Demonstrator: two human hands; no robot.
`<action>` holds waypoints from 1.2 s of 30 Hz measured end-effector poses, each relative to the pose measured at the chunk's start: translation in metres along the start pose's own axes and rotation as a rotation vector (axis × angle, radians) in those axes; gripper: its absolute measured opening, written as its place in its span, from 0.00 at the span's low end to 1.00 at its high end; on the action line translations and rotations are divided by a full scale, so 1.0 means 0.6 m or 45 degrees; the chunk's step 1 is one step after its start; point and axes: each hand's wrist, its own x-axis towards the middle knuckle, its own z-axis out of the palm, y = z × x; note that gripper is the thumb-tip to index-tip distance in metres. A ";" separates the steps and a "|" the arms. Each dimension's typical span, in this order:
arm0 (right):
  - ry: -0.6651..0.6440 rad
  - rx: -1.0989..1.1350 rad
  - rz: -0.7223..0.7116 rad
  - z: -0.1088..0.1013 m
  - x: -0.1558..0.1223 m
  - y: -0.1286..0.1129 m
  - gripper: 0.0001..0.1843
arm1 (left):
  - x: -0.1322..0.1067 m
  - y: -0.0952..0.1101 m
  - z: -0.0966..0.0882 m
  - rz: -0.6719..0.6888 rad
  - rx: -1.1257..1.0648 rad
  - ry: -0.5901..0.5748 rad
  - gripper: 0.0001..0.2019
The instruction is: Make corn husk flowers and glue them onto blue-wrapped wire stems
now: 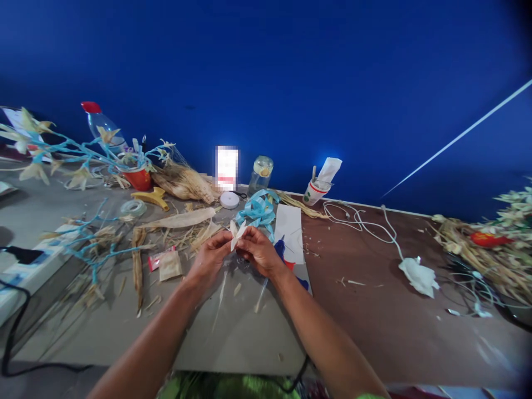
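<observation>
Both my hands meet over the middle of the table, pinching a small pale husk flower (236, 233) between them. My left hand (211, 256) grips its left side with fingers closed. My right hand (260, 250) closes on its right side. Just behind the flower lies a tangle of light blue ribbon (258, 210). Under my right wrist sit a blue tool (281, 249) and a white paper sheet (290, 228). Long dry husk strips (183, 220) lie to the left of my hands.
Blue-wrapped branches with husk flowers (83, 152) rise from an orange pot (138, 178) at the back left. A jar (261, 173), a paper cup (315, 191), a white tape roll (229, 200) and a white cable (361, 219) stand behind. Dried husks (490, 260) pile at the right.
</observation>
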 end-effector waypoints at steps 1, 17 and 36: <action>-0.004 -0.006 0.005 0.001 -0.001 -0.001 0.19 | 0.001 -0.001 -0.001 0.005 -0.002 0.000 0.07; 0.393 -0.266 -0.242 -0.037 -0.006 -0.103 0.11 | 0.000 0.020 -0.001 0.096 -0.342 -0.067 0.08; 0.477 -0.920 -0.328 -0.070 -0.002 -0.107 0.20 | 0.011 0.024 -0.023 0.130 -0.446 -0.037 0.07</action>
